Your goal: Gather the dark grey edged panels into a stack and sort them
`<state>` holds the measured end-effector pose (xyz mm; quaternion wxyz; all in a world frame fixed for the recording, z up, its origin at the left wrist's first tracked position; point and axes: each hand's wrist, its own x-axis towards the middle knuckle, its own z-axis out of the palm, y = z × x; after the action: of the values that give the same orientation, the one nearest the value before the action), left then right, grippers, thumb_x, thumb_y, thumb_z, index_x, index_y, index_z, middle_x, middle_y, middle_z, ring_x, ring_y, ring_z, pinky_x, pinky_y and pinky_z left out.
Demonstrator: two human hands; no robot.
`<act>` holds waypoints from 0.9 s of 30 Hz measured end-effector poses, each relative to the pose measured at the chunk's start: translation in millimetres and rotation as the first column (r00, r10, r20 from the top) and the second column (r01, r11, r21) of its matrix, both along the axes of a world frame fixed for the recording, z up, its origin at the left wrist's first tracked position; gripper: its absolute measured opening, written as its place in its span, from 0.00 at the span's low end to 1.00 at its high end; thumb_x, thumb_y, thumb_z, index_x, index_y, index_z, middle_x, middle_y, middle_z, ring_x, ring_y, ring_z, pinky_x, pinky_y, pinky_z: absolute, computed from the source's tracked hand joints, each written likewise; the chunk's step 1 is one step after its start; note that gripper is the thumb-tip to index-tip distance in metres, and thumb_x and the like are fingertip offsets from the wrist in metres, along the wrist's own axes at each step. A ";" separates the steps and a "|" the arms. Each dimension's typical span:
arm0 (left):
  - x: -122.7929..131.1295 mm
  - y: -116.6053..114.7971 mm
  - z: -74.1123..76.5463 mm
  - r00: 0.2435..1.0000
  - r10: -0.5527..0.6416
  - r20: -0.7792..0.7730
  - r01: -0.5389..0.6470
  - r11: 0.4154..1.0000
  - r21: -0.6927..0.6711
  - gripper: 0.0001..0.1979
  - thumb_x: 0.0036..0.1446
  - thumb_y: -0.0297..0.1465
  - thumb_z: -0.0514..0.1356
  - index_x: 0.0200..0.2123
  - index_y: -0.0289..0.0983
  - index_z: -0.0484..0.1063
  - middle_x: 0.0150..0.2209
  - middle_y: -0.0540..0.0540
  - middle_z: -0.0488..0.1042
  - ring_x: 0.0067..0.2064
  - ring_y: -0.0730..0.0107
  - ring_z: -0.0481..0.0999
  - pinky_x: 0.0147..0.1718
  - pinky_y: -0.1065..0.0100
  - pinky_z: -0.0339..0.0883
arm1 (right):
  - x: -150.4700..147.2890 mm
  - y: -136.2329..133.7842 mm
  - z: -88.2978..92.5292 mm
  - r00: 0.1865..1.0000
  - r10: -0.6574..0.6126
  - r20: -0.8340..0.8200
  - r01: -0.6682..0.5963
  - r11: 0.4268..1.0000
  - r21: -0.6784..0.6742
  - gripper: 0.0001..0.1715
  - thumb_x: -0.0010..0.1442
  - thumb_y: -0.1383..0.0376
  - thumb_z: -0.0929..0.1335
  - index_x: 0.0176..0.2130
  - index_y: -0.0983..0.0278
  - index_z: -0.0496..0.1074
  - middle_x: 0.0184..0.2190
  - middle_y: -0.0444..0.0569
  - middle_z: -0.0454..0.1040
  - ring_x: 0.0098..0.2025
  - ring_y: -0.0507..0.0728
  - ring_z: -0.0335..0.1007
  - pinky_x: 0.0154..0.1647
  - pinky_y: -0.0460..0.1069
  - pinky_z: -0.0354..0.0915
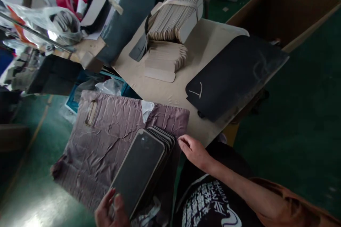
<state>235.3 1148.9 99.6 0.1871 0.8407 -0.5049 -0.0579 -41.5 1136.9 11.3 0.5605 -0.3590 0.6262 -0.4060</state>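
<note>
A stack of dark rectangular panels with rounded corners and pale edges (pixel 140 165) lies slantwise on a creased, purplish-brown covered board (pixel 106 142). At the stack's near left edge is my left hand (pixel 112 209), its thumb over the top panel and its fingers at the side, closed about that edge. My right hand (pixel 195 151) is beside the stack's far right corner, with thumb and fingers curled together. Anything between those fingertips is too small or hidden to make out. A white scrap (pixel 147 110) sticks to the board's far edge.
On the tan table (pixel 165 94) stand banded pale card pieces (pixel 174 17), a lower row of similar pieces (pixel 163 60) and a large black sheet with a chalk mark (pixel 234 74). An open cardboard box (pixel 301 14) stands behind. Plastic bags (pixel 64 25) crowd the left.
</note>
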 end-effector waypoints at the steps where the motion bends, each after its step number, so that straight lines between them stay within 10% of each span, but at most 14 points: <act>1: -19.1 -5.1 -2.1 0.984 -0.164 0.070 0.167 0.985 -0.041 0.21 0.51 0.46 0.56 0.42 0.37 0.71 0.40 0.41 0.72 0.43 0.53 0.71 0.43 0.52 0.65 | -0.3 3.9 3.9 1.000 0.014 -0.002 -0.014 1.000 -0.020 0.13 0.61 0.61 0.59 0.37 0.65 0.68 0.33 0.50 0.72 0.36 0.55 0.67 0.39 0.50 0.61; 5: -60.9 -24.6 -14.4 0.724 -0.661 0.198 0.688 0.713 -0.133 0.17 0.56 0.36 0.57 0.46 0.34 0.67 0.43 0.39 0.70 0.46 0.60 0.70 0.45 0.59 0.64 | -0.5 9.0 16.6 0.999 0.051 -0.011 -0.052 0.996 -0.072 0.12 0.62 0.64 0.59 0.41 0.66 0.68 0.37 0.51 0.72 0.39 0.56 0.67 0.42 0.51 0.62; 9: -61.0 -37.4 -24.6 0.557 -0.811 0.180 0.828 0.560 -0.039 0.18 0.56 0.31 0.57 0.50 0.33 0.64 0.47 0.37 0.67 0.50 0.59 0.67 0.48 0.58 0.62 | 4.4 5.5 24.7 0.998 0.067 -0.022 -0.069 0.994 -0.084 0.14 0.63 0.65 0.59 0.45 0.66 0.68 0.40 0.52 0.71 0.41 0.57 0.67 0.44 0.52 0.64; 27: -47.2 -37.7 -39.8 0.518 -0.852 0.081 0.855 0.518 -0.028 0.18 0.56 0.31 0.56 0.50 0.32 0.63 0.51 0.35 0.62 0.54 0.54 0.61 0.51 0.54 0.57 | 33.0 0.2 47.5 0.984 0.074 -0.162 -0.103 0.978 -0.179 0.17 0.65 0.67 0.58 0.52 0.68 0.63 0.45 0.55 0.66 0.49 0.56 0.63 0.52 0.53 0.64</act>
<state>188.1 1111.2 59.8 0.1472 0.4801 -0.8587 -0.1021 -8.4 1137.1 58.8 0.4918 -0.4681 0.6101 -0.4084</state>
